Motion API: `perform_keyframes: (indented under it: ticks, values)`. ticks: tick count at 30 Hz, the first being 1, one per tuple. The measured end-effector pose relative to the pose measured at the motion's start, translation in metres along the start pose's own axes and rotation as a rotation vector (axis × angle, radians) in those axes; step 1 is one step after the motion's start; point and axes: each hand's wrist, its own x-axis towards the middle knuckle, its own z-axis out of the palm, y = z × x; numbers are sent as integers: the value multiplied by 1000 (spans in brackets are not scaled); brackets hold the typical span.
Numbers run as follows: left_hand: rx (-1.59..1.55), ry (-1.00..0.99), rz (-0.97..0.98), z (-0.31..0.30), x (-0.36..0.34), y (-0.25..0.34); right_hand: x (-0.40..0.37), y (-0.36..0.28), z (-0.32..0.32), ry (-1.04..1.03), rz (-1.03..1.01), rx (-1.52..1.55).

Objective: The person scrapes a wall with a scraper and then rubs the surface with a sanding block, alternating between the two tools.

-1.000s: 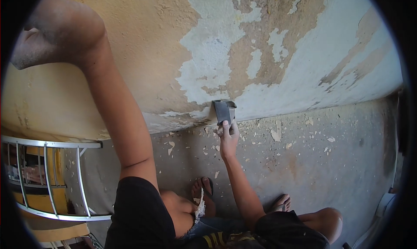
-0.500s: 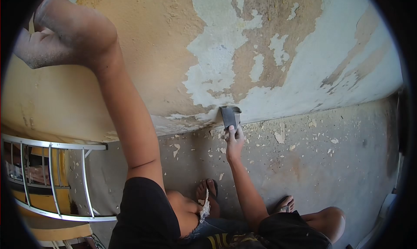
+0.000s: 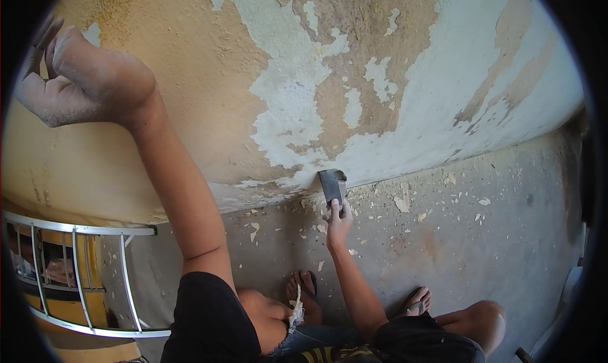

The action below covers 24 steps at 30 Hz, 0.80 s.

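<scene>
My right hand grips a flat, dark grey scraper between thumb and fingers. Its far end touches the foot of the wall, just above the floor line. Yellowish and pale paint there is peeling off in patches over a brown layer. Up at the left, near the camera, is my dusty left hand, raised with the arm stretched toward the wall. Its fingers look apart and nothing shows in them; the dark lens edge hides part of them.
Paint flakes litter the grey floor along the wall. A metal ladder lies at the left, beside my left arm. My sandalled feet are on the floor below my hands.
The view has shifted, so the wall and the scraper sit a little lower in the picture. More of my left fingers shows. My right hand keeps hold of the scraper.
</scene>
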Motion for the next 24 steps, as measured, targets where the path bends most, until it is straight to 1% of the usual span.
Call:
perform_keyframes:
  ticks: [2, 3, 4, 6, 8, 9, 10, 11, 12, 14, 15, 17, 19, 20, 21, 22, 23, 24]
  values:
    - [66, -3, -17, -11, -1, -10, -3, -3, 2, 18, -60, 13]
    - [105, -13, -36, -20, -3, -14, -7, -23, 12, -27, -61, 60]
    - [136, -8, -44, -23, -2, -18, -9, -26, 13, -22, -59, 60]
    - [153, 10, -39, -16, 2, -14, -6, -33, 19, -110, -140, -20]
    - [94, -74, -50, -11, -1, -1, -11, -24, 17, -103, -131, -17]
    - [93, -69, -43, -9, -1, -1, -8, -5, 10, -38, -77, -25]
    - [12, -37, -31, -8, -1, -1, -8, 9, 6, 26, -17, -32]
    - [-70, -9, -17, -8, -2, -2, -11, 7, 3, 34, -25, -64]
    - [-66, -17, -13, -13, 2, -5, -9, 1, 9, 27, -18, -62]
    - [-206, -372, 273, -28, 8, -1, -11, -11, 11, 1, -66, -52]
    - [-215, -370, 268, -33, -1, 11, -13, -27, 17, -35, -106, -58]
    - [-190, -541, 438, -43, -30, 34, -8, -30, 16, -44, -107, -59]
    - [-141, -659, 616, -43, -46, 39, -11, -20, 11, -63, -101, -72]
    - [-140, -644, 625, -43, -51, 39, -10, -3, 7, 27, -97, -30]
    - [-26, -668, 530, -46, -57, 40, -12, 2, 10, 119, -78, 13]
    - [88, -693, 436, -48, -61, 38, -7, 6, 9, 118, -77, 18]
    - [-36, -563, 353, -43, -65, 30, -7, -4, 7, 56, -78, -24]
    - [-27, -587, 338, -44, -67, 30, -11, -7, 5, -8, -65, -74]
